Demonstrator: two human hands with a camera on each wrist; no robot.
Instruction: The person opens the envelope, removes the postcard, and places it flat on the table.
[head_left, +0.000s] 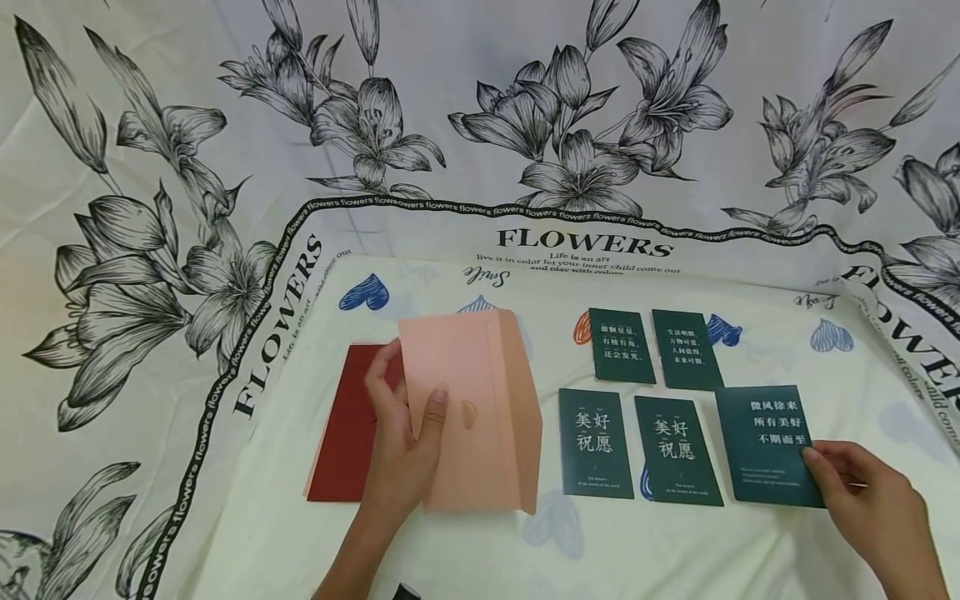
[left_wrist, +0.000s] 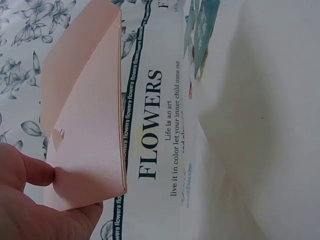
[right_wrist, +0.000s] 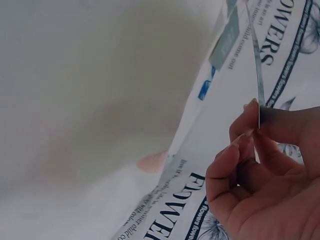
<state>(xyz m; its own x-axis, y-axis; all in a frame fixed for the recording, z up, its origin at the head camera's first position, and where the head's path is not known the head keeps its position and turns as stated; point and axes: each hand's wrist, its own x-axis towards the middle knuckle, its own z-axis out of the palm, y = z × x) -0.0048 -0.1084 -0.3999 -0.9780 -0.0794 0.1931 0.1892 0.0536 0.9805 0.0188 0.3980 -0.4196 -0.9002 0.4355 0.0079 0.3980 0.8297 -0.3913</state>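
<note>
My left hand (head_left: pixel 401 446) holds a pale pink envelope (head_left: pixel 465 358) upright, thumb on its near face and fingers behind it. The envelope's flap (head_left: pixel 525 425) stands unfolded on the right, and a small heart-shaped mark shows on the body. In the left wrist view, the thumb presses near a corner of the envelope (left_wrist: pixel 95 145). At the right, my right hand (head_left: pixel 873 504) pinches a dark green card (head_left: pixel 768 458) with white writing by its lower right edge. The right wrist view shows this card (right_wrist: pixel 256 55) nearly edge-on between thumb and fingers.
Two green cards with lines of text, a left one (head_left: pixel 621 346) and a right one (head_left: pixel 686 350), lie farther back. Nearer are two more, one (head_left: pixel 596 450) beside another (head_left: pixel 678 454). A dark red envelope (head_left: pixel 341 442) lies over something pink, partly behind my left hand. Flower-printed cloth (head_left: pixel 585 150) hangs behind.
</note>
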